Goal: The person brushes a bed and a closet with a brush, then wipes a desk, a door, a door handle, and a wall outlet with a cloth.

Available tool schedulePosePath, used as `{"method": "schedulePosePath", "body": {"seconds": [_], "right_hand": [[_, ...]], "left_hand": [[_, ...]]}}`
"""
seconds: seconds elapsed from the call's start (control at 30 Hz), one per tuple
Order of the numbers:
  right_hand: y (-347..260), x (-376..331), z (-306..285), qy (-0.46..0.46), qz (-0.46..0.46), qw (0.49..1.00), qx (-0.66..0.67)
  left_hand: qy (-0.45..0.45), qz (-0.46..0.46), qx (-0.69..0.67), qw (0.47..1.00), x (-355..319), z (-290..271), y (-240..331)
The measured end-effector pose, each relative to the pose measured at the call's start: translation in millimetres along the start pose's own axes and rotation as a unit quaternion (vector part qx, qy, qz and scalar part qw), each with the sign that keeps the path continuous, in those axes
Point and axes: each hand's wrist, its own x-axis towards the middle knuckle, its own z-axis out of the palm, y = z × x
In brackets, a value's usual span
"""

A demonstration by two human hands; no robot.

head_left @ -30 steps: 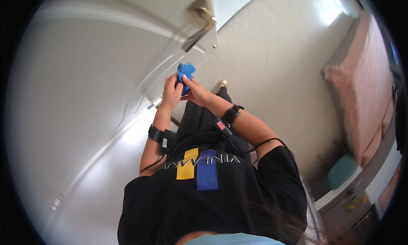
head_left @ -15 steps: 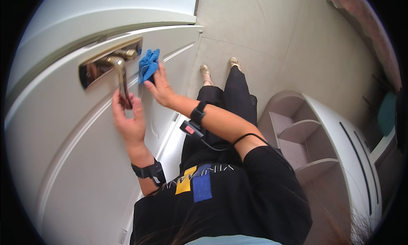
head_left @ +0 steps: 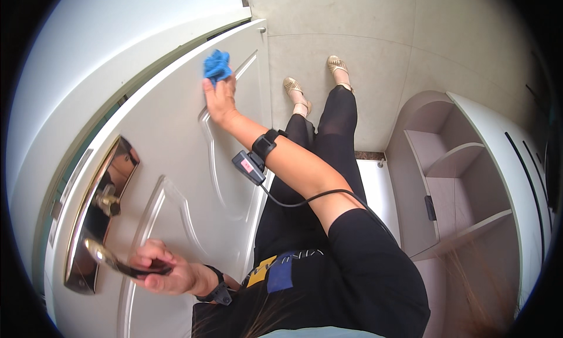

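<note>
Left hand (head_left: 161, 271) gripping door handle (head_left: 111, 262) — right hand (head_left: 220, 97) pressing blue cloth (head_left: 216, 65)

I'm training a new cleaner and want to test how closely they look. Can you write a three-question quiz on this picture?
1. True or false: the right hand presses a blue cloth against the white door.
2. What does the left hand grip? A) the door handle B) a spray bottle C) the shelf unit
3. Fill in: each wrist wears a black ____.

Key: 1 true; 2 A; 3 strap
</note>
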Motion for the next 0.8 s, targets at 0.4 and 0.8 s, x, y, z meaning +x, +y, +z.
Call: {"method": "schedulePosePath", "body": {"seconds": [0.4,0.8], "right_hand": [[131,10,-18,-0.032,0.344,0.939,0.004],[268,-6,-75,-0.116,0.497,0.854,-0.095]], "left_hand": [[0.025,-0.013,-0.020,0.999,3,7,-14],[0.029,0.034,-0.034,0.998,-1,19,-34]]}}
